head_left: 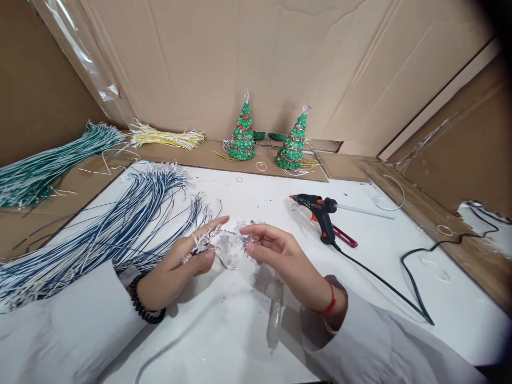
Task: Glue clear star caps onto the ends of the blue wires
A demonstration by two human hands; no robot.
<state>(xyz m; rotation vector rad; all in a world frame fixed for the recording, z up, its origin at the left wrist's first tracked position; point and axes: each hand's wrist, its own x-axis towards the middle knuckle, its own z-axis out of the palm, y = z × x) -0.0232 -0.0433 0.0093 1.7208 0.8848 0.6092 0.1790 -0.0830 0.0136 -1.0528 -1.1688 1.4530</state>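
Observation:
My left hand (180,264) is closed round a small bunch of clear plastic star toppers (206,240), gripped between thumb and palm. A short dark wire hangs from the bunch. Just to the right, my right hand (276,248) pinches another clear star (246,240) between thumb and fingers. The two hands are close together above the white tabletop (224,341). Beside my left hand lie blue and white wires (132,213) in a large spread bundle, with clear tips at the far end.
A hot glue gun (320,210) lies on the right, its black cord (384,282) trailing across the table. Two small green Christmas trees (242,136) stand at the back. Green wires (64,160) and yellow wires (168,137) lie left. Cardboard walls (224,58) surround the table.

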